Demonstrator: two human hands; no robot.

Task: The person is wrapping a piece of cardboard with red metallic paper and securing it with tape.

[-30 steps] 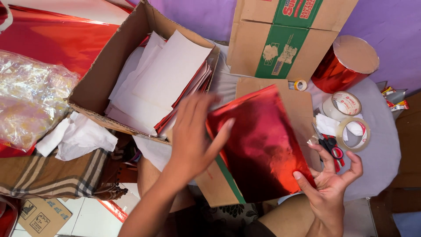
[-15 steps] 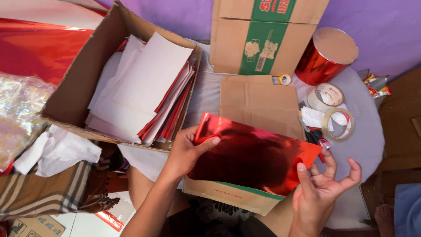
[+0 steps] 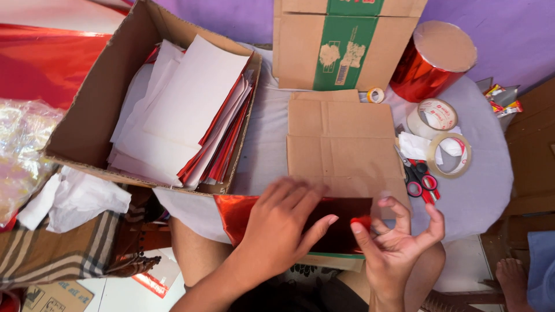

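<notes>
While my hands work at the near edge of the table, the readings are as follows.

Work item: one red foil sheet (image 3: pixel 243 215), glossy side up, lying flat on the near end of the flattened cardboard piece (image 3: pixel 341 138) and overhanging my lap.

Left hand (image 3: pixel 283 225): spread open, palm down, pressing the sheet flat near its middle. It grips nothing; it only bears down.

Right hand (image 3: pixel 399 242): thumb and forefinger closed in a pinch on the sheet's right-hand corner; the other fingers are curled and free.

Progress, done: I judge the sheet is taken out, laid down and pinned in place. The open carton (image 3: pixel 87 115) at my left holds a stack of similar sheets (image 3: pixel 191 110), most showing their white backs.

Progress, left: I judge that whatever is to be done to the sheet itself has barely started. No crease, cut or tape is visible on it. The scissors (image 3: pixel 417 176), tape rolls (image 3: pixel 445 153) and red foil roll (image 3: pixel 430 63) all lie untouched, well apart from my hands.

Long axis: runs left to right across my body, parallel to the near table edge.

Heading: one short edge points toward the carton side, the other toward the scissors side, where my pinch sits.

Hidden: the sheet's middle and near edge, under my left hand and forearm.
</notes>
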